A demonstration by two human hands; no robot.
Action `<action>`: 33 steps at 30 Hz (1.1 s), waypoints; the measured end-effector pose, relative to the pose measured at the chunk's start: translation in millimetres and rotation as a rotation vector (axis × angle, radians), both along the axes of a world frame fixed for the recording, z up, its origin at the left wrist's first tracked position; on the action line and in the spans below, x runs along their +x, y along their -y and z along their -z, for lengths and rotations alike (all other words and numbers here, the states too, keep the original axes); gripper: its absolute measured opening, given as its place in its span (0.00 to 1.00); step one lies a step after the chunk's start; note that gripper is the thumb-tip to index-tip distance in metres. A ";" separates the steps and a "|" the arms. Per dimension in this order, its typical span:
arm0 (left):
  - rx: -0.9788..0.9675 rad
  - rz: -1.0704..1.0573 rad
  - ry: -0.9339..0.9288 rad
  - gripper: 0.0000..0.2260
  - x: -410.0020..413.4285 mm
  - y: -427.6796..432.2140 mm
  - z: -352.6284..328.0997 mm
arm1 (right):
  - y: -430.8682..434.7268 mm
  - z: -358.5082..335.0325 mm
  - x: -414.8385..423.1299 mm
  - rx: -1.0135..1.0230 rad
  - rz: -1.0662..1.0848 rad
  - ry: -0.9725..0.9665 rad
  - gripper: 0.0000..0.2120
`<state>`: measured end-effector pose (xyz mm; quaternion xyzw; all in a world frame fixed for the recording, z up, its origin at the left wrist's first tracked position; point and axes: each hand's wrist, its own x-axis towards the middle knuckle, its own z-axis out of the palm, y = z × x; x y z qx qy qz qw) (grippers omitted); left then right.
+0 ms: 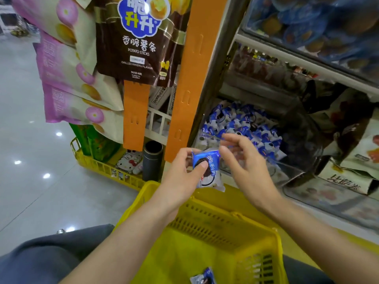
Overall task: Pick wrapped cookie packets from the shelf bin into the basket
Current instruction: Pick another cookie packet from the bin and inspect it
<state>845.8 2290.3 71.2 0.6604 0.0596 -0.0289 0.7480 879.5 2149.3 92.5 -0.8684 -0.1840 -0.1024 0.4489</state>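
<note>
Cookie packet (pixel 207 171) first: it's a small pillow-style wrapper, blue across the top with white lettering, a dark sandwich cookie printed in the middle and a whitish lower half with a crimped bottom seal. We see it tilted a bit, top end leaning left.

Our left hand (pixel 182 173) has it. The thumb is pressed across the front, right over the cookie picture, and the other fingers curl round behind the left edge. Our right hand (pixel 244 160) sits just to the right of the packet with its fingers loosely spread and nothing in it. It's blurry, and the thumb tip is right by the packet's top right corner; we can't tell if it's actually touching.

The packet hangs over the far edge of the yellow basket (pixel 215 222), up in the air, not in it yet. Down on the basket floor near the near edge lies another packet (pixel 203 278) of the same kind, partly cut off by the frame.

Beyond our right hand is the clear shelf bin (pixel 287 167), with a pile of the same blue and white packets (pixel 242 124) heaped inside.
</note>
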 end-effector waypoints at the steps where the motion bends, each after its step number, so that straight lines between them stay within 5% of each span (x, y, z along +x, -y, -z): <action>1: 0.016 0.028 0.015 0.07 -1.2 4.2 1.7 | 1.9 5.8 -5.8 0.055 -0.010 -0.095 0.08; 6: 0.081 0.102 0.038 0.08 -6.6 21.9 10.0 | 16.4 22.0 -17.4 0.324 -0.033 -0.339 0.07; 12: 0.064 0.104 0.004 0.03 -4.7 33.1 19.1 | 30.9 32.5 -23.9 0.354 -0.021 -0.407 0.05; 20: 0.117 0.072 0.017 0.10 -0.5 38.8 32.0 | 38.2 42.0 -32.4 0.355 -0.059 -0.409 0.07; 26: 0.405 0.103 0.234 0.11 -3.9 34.6 30.2 | 41.0 46.7 -34.1 0.374 -0.013 -0.406 0.06; 28: 0.369 0.118 0.217 0.13 -4.8 33.9 31.1 | 41.4 46.2 -35.9 0.304 0.000 -0.347 0.07; 33: 0.199 0.163 0.051 0.11 -5.3 35.2 32.4 | 49.7 43.9 -36.3 -0.221 -0.025 0.162 0.07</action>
